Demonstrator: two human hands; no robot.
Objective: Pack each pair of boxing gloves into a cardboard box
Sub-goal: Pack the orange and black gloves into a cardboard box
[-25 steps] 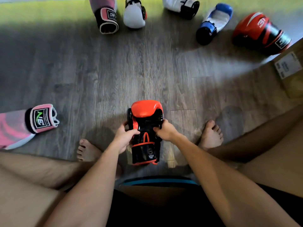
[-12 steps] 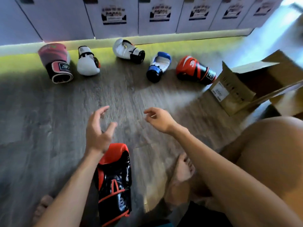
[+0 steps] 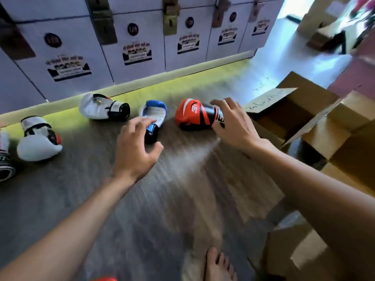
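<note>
A red and black boxing glove (image 3: 193,114) lies on the wooden floor beside an open cardboard box (image 3: 269,100). My right hand (image 3: 233,123) reaches over its black cuff with fingers spread; no grip is visible. My left hand (image 3: 136,148) hovers open, fingers loosely bent, in front of a blue and white glove (image 3: 155,113). A sliver of another red glove (image 3: 105,278) shows at the bottom edge. Two white gloves (image 3: 101,106) (image 3: 38,144) lie further left along the wall.
White lockers (image 3: 142,37) line the wall behind the gloves. A pink and black glove (image 3: 5,163) peeks in at the far left. More cardboard (image 3: 294,250) stands at the lower right, near my bare foot (image 3: 219,264).
Both hands let go of the red glove by my feet and moved forward. My right hand has reached the second red glove's cuff; the view has swung up and right.
</note>
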